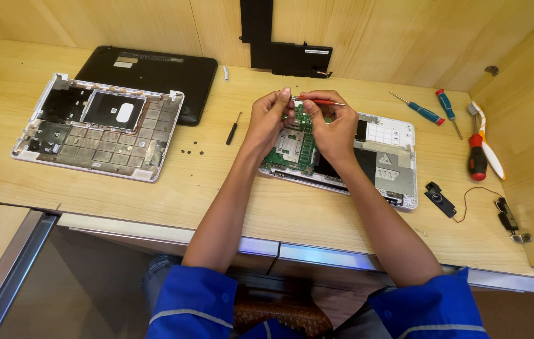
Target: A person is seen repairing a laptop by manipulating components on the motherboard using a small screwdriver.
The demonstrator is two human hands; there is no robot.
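My left hand [269, 117] and my right hand [333, 129] meet over an opened white laptop base [385, 164] near the middle of the wooden desk [216, 194]. Both pinch the top of a green circuit board [292, 147] that tilts up out of the base. My right hand also holds a thin red-handled screwdriver [320, 101], its tip pointing left toward my left fingers. The board's upper edge is hidden behind my fingers.
A white keyboard frame [97, 125] lies upside down at the left, a black laptop cover [147, 72] behind it. A small black screwdriver [233, 129] and loose screws [193, 150] lie between. Two blue screwdrivers [427, 113], a red-handled tool [477, 157] and wired speakers [439, 199] sit at the right.
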